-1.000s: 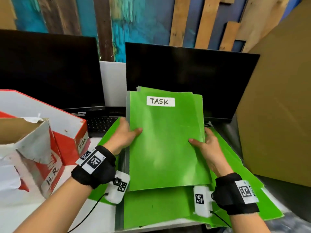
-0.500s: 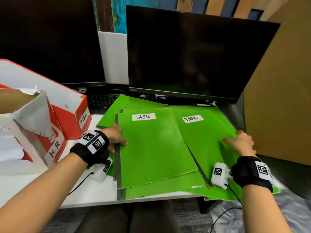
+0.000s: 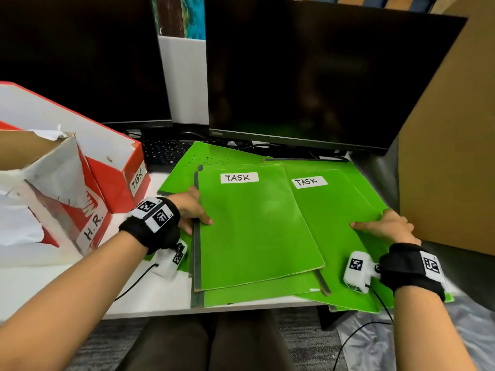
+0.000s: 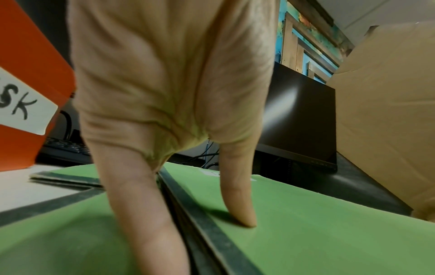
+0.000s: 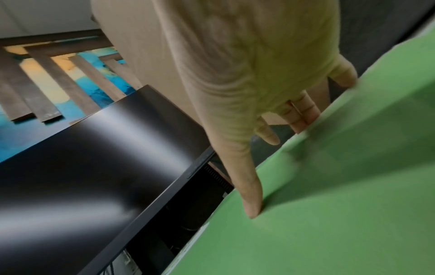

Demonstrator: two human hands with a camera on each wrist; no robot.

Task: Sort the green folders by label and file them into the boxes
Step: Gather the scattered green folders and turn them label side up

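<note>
Two green folders labelled TASK lie side by side on the desk. My left hand [image 3: 197, 216] pinches the dark spine edge of the left folder [image 3: 254, 231], its thumb [image 4: 240, 210] on the cover and the fingers [image 4: 146, 223] down along the spine. At the outer edge of the right folder [image 3: 332, 210], my right hand [image 3: 380, 226] holds it with the thumb [image 5: 249, 201] on top and the fingers [image 5: 303, 119] tucked under. More green folders lie beneath both. A red and white box marked TASK [image 3: 117, 180] and one marked H.R. [image 3: 67, 210] stand at the left.
Two dark monitors [image 3: 308, 76] stand close behind the folders, with a keyboard [image 3: 163, 153] under them. A big brown cardboard sheet [image 3: 452, 143] leans at the right. The folders overhang the desk's front edge [image 3: 160, 306].
The TASK folder held upright in both hands a second ago now lies flat on the pile. My right hand has shifted right to the second TASK folder's edge.
</note>
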